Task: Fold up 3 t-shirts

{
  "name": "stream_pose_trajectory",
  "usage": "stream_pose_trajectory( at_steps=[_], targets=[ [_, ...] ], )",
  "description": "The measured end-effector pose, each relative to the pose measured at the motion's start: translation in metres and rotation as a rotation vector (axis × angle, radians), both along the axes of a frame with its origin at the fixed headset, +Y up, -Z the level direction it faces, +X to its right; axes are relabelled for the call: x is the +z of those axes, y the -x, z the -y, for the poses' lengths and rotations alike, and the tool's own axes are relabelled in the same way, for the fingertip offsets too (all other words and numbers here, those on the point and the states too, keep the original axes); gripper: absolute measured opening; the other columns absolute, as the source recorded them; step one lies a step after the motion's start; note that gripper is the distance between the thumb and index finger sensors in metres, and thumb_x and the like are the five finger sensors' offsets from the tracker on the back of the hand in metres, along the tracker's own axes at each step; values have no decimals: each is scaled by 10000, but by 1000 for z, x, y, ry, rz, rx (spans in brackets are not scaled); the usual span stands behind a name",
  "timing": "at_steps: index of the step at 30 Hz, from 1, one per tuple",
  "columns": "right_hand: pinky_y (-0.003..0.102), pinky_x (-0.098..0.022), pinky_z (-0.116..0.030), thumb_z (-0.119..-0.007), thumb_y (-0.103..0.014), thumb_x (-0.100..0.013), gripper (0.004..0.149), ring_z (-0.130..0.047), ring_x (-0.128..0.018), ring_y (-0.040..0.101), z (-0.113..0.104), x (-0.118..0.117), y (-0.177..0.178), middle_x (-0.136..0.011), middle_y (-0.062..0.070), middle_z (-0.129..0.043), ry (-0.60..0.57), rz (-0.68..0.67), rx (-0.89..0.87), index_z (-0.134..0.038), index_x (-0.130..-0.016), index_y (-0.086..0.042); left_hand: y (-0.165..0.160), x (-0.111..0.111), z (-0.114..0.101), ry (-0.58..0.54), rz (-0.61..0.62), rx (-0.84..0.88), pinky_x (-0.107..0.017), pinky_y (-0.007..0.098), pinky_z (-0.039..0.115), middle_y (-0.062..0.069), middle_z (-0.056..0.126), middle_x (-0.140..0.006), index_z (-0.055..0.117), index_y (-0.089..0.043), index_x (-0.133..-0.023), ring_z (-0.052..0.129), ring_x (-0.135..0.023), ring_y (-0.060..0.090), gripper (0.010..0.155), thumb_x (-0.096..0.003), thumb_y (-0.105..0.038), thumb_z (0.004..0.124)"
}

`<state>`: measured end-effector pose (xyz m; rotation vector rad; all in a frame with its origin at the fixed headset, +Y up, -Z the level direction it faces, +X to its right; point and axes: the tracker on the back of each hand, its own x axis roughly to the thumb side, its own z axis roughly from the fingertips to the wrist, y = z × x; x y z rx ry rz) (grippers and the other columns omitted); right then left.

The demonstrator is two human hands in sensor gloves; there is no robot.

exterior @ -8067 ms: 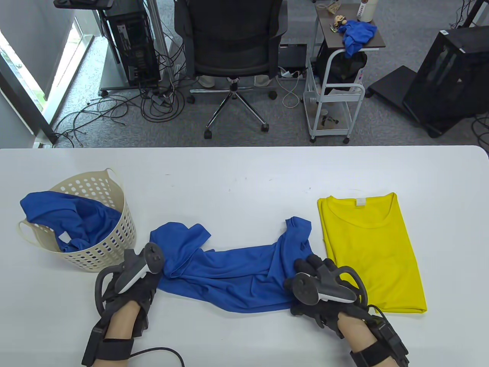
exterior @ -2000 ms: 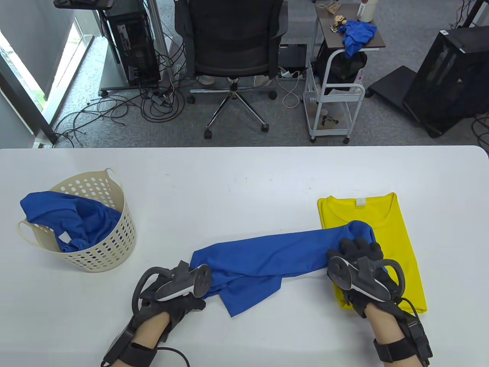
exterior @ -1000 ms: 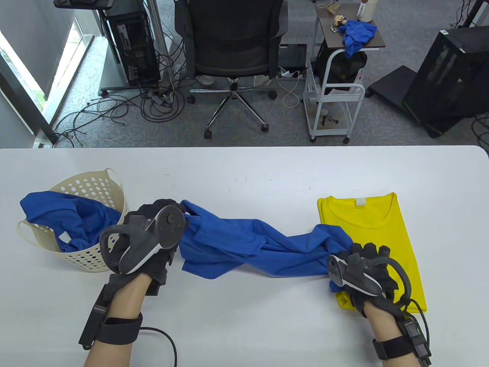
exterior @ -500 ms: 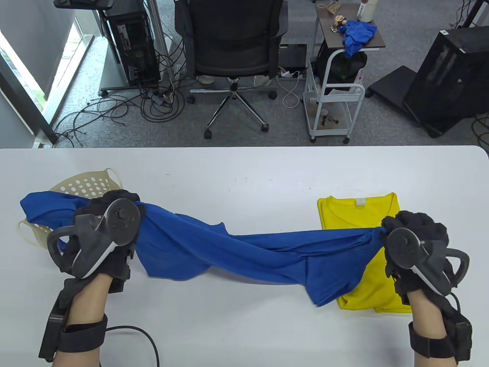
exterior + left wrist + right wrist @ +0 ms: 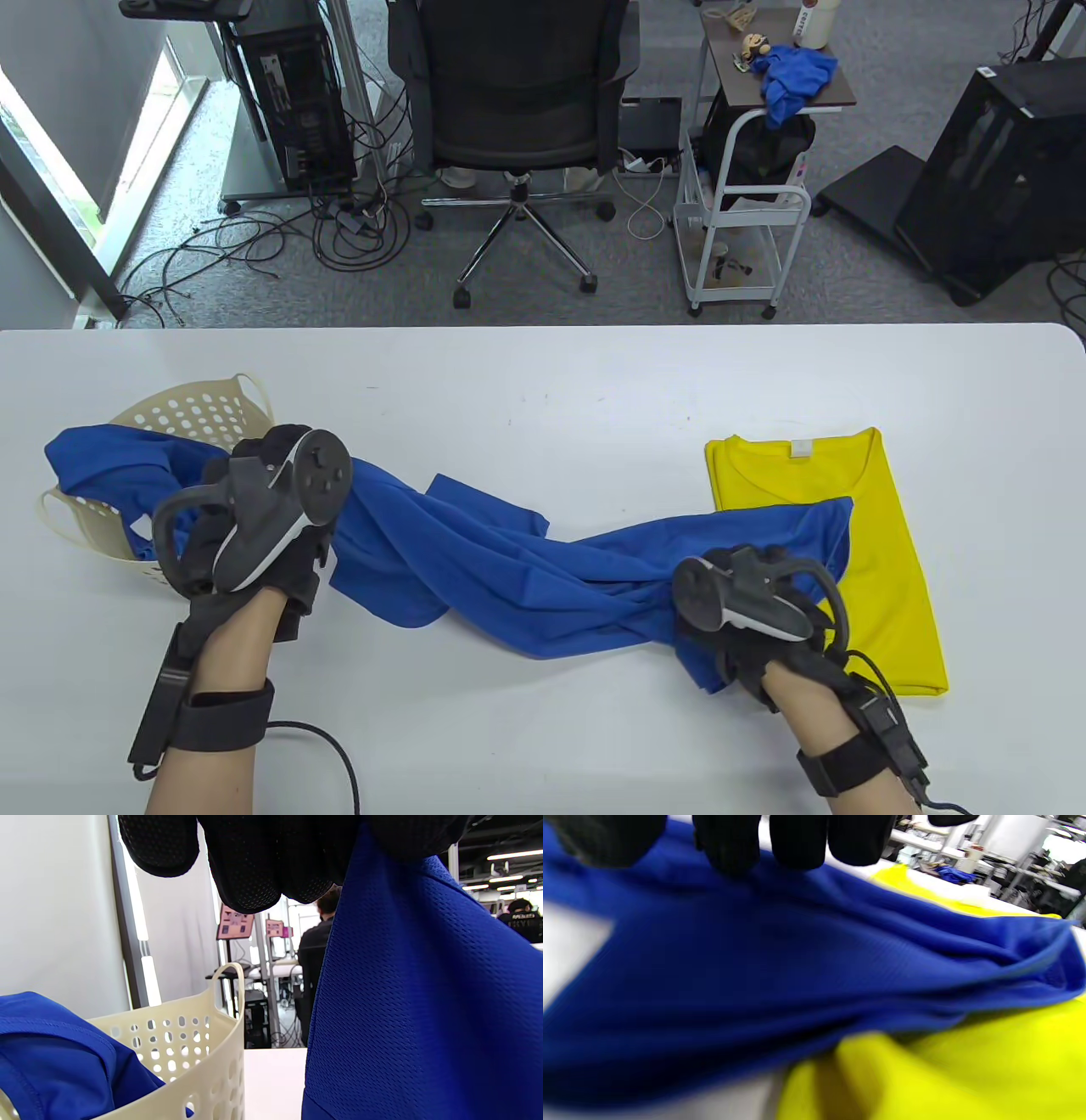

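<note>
Blue t-shirt (image 5: 543, 569) lowered from taut to slack on table (image 5: 543, 382) | fingers of left hand (image 5: 254, 526) and right hand (image 5: 755, 620) clamped on its ends | overlaps yellow t-shirt (image 5: 857, 492) | 1 folded; spreading pending

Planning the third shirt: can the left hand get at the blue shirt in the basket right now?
Probably not yet: the left hand is beside the basket but grips the stretched blue shirt.

Behind my white table (image 5: 543, 373) it's grey carpet (image 5: 594, 297) with a black office chair (image 5: 513, 93) parked dead centre. A PC tower (image 5: 293, 93) sits at the left with cables (image 5: 254, 246) all over the floor, next to a bright window (image 5: 51, 170). On the right there's a white trolley (image 5: 738, 221) and another black case (image 5: 993, 178).
</note>
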<state>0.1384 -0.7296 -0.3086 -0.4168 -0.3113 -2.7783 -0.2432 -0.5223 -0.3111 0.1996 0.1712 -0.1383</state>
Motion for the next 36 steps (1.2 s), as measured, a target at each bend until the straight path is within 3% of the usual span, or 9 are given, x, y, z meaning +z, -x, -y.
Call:
stream_pose_trajectory(
  at_steps=[7,10,14,17,20,24,27,32,36],
  targets=[
    [703,-722,-463,-759,-425,-406,429,-645,-990,361,19,12,14,-1041,11,-644,-199,-113,236,-738,-832,-377,12,15,-20,-38,-24,25,-660,449,744,-110,815,-931,782,-388,-836,876,-836,148,446,-434,-547,673],
    [695,-727,-473,-716,-445,-397,420,-652,-996,336,-15,13,-1,-1050,-12,-626,-220,-62,162,-730,-816,-430,18,23,-28,-58,-28,33,-662,450,744,-110,814,-932,782,-387,-835,877,-837,146,446,-433,-543,673],
    [749,-709,-379,-718,-375,-462,405,-530,-1013,443,-93,13,-58,-1108,119,-505,-117,103,-319,-769,-860,-324,38,36,-47,-106,-48,63,-664,457,739,-103,816,-934,789,-378,-834,874,-840,156,444,-438,-542,670],
    [736,-702,-416,-729,-381,-448,407,-541,-1006,454,-109,3,-87,-1105,127,-515,-199,216,-207,-790,-847,-333,46,36,-47,-86,-34,107,-656,458,746,-95,829,-926,804,-369,-832,884,-831,162,449,-442,-543,663],
    [723,-710,-390,-700,-386,-468,408,-500,-1010,448,-91,-13,-99,-1108,121,-468,-151,324,-175,-732,-872,-337,38,25,-28,-9,20,178,-654,462,745,-88,836,-921,814,-360,-828,886,-826,167,448,-443,-539,670],
    [705,-709,-433,-735,-398,-445,457,-582,-983,407,-61,-23,-86,-1076,82,-537,-395,351,-18,-669,-897,-373,16,9,0,84,50,96,-651,451,753,-101,838,-915,810,-372,-826,893,-820,152,451,-435,-552,677],
    [705,-713,-447,-765,-430,-426,479,-626,-973,381,-62,-15,-65,-1063,60,-572,-454,246,-105,-682,-890,-346,7,4,6,97,56,57,-650,449,755,-104,839,-914,809,-376,-825,894,-819,149,450,-432,-555,680],
    [722,-720,-413,-796,-421,-423,387,-634,-980,384,-54,0,-21,-1049,51,-625,-243,41,-143,-791,-801,-339,6,3,7,96,46,64,-651,449,754,-102,837,-916,807,-373,-827,894,-819,150,450,-434,-552,679],
    [728,-719,-397,-814,-461,-401,472,-602,-996,399,-20,-6,-2,-1078,64,-587,-172,26,130,-765,-853,-335,12,8,11,104,34,68,-651,450,753,-100,837,-916,808,-371,-828,894,-820,151,451,-435,-551,678]
  ],
)
